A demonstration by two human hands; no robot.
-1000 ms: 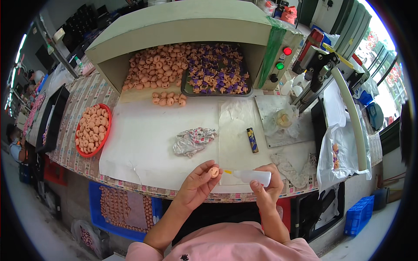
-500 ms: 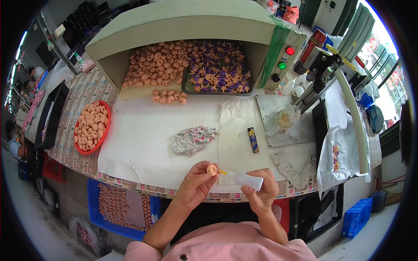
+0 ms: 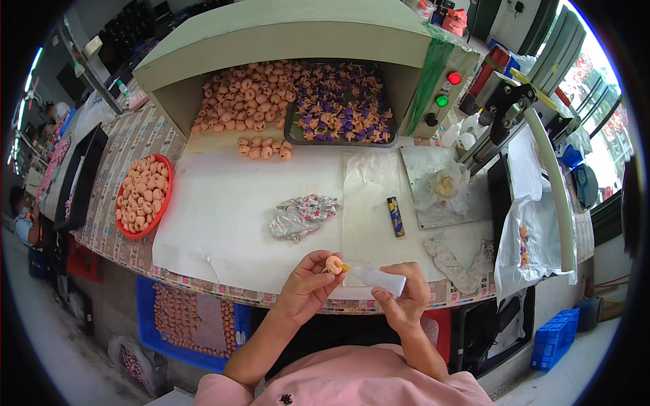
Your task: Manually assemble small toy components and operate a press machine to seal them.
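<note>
My left hand [image 3: 304, 285] pinches a small peach-coloured doll head [image 3: 334, 264] between thumb and fingers, just over the table's near edge. In my right hand [image 3: 404, 298] is a white squeeze bottle [image 3: 384, 280], lying nearly level. Its yellow tip [image 3: 346, 268] points left and meets the right side of the doll head, as far as I can see. Beyond my hands a crumpled floral cloth [image 3: 302, 218] rests on the white sheet [image 3: 223, 223]. A dark blue and yellow tube-shaped stick [image 3: 395, 216] lies farther right.
A red basket [image 3: 169, 177] of doll heads stands left. Inside the green-topped box [image 3: 284, 30] are a heap of heads [image 3: 247, 95] and a dark tray [image 3: 338, 143] of purple and peach pieces. A metal press [image 3: 487, 139] stands right. Below the table sits a blue crate [image 3: 145, 318].
The doll head has turned in my left fingers, showing a different side with an opening. The bottle has shifted slightly left, bringing its tip up against the head.
</note>
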